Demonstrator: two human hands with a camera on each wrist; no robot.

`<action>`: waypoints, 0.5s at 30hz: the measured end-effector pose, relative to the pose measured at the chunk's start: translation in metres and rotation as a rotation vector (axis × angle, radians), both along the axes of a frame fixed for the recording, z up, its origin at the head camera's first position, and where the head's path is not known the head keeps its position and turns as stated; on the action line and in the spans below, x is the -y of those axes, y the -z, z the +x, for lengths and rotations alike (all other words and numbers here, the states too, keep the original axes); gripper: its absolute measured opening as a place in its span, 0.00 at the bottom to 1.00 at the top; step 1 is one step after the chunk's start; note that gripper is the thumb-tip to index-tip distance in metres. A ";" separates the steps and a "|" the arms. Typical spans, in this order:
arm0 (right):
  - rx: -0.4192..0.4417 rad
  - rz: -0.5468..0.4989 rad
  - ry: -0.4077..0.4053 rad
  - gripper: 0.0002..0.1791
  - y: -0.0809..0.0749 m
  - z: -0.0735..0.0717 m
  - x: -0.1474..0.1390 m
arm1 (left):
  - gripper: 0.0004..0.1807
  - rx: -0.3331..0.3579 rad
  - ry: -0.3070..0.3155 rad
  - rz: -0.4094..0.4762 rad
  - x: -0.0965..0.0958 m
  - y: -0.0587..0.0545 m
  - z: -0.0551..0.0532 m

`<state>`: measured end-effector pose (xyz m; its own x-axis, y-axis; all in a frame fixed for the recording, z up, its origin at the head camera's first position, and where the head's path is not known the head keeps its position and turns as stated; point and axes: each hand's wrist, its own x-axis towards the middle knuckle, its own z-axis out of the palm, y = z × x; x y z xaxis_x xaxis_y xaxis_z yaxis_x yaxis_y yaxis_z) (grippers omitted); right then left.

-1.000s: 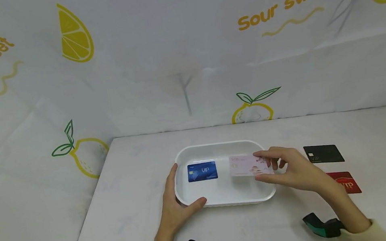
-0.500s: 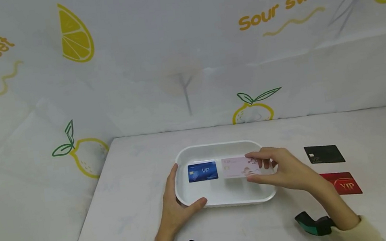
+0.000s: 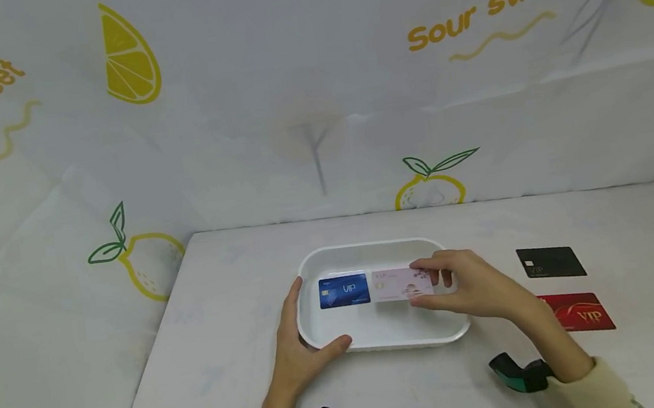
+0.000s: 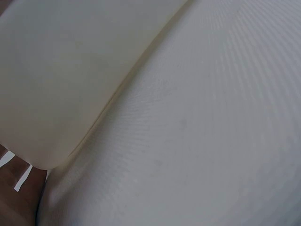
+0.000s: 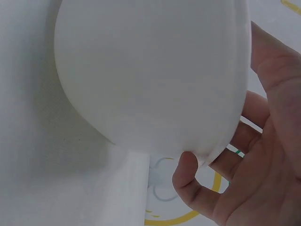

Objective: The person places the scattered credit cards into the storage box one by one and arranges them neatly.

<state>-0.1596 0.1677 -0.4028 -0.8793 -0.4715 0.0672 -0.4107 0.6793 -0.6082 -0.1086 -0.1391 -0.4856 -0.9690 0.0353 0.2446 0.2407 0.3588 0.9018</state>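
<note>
A white tray (image 3: pixel 380 326) with rounded corners rests on the table. My left hand (image 3: pixel 296 349) holds its left end, thumb over the near rim and fingers along the side. Inside lies a blue VIP card (image 3: pixel 343 291) on the left. Just right of it, a pink VIP card (image 3: pixel 392 285) is pinched by its right end between the thumb and fingers of my right hand (image 3: pixel 477 284). Both wrist views show the tray's outer wall (image 5: pixel 146 70), which hides the cards; fingers (image 5: pixel 188 172) of the right hand show beside the rim.
To the right of the tray lie a black VIP card (image 3: pixel 552 262) and, nearer me, a red VIP card (image 3: pixel 583 313), partly covered by my right forearm. A lemon-printed white cloth (image 3: pixel 284 65) hangs behind the table.
My right hand has moved left with the pink card, bringing it close beside the blue card. More of the red card shows now. The left hand and tray have stayed in place.
</note>
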 end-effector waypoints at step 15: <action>0.075 0.083 0.005 0.34 0.001 -0.010 0.011 | 0.66 0.004 0.001 -0.002 0.000 0.000 0.000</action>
